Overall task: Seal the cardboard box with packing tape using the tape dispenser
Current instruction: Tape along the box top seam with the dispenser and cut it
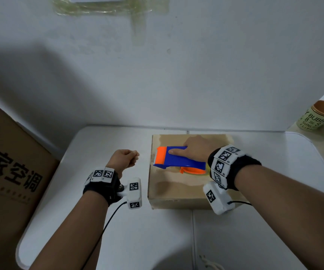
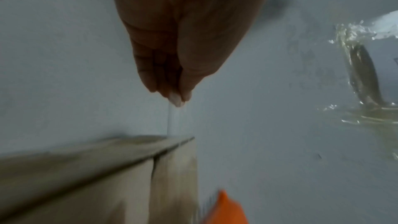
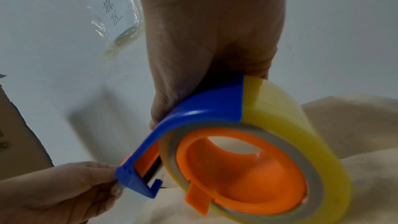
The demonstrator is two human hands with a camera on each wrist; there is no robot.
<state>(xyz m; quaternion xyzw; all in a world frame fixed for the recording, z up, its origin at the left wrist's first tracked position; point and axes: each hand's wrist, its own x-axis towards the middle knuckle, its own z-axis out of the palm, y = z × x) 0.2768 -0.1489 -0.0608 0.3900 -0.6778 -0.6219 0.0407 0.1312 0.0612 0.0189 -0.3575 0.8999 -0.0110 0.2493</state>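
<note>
Cardboard box [image 1: 176,184]: one, brown, flaps closed, stood on the white table [image 1: 157,240] close to the back wall [image 1: 196,84], toward the right of centre.

Tape dispenser [image 1: 178,157]: one, blue shell with orange front roller and orange hub, loaded with a yellowish clear tape roll [image 3: 290,125]. It lay across the box top, orange end pointing toward the box's left edge.

Right hand [image 1: 194,149]: rested over the dispenser from above, fingers wrapped around the blue shell, forefinger stretched along its top. The right wrist view showed the palm closed over the shell's curve.

Left hand [image 1: 125,158]: held just left of the box, above the table, fingers curled in with thumb and fingertips pinched together. In the right wrist view those fingertips [image 3: 103,168] sat right at the dispenser's blue front edge; a faint clear strip seemed to run from them in the left wrist view, though blur left it uncertain whether tape was actually held.

Wrist bands: one on each forearm, black, carrying white blocks with black square markers, each with a thin black cable.

Large carton [image 1: 7,182]: one, brown, printed with black characters, stood off the table's left side.

Canister [image 1: 317,117]: one, pale green with a brown lid, on a ledge at far right.

Taped paper [image 1: 108,4]: fixed high on the wall under wrinkled clear tape.
</note>
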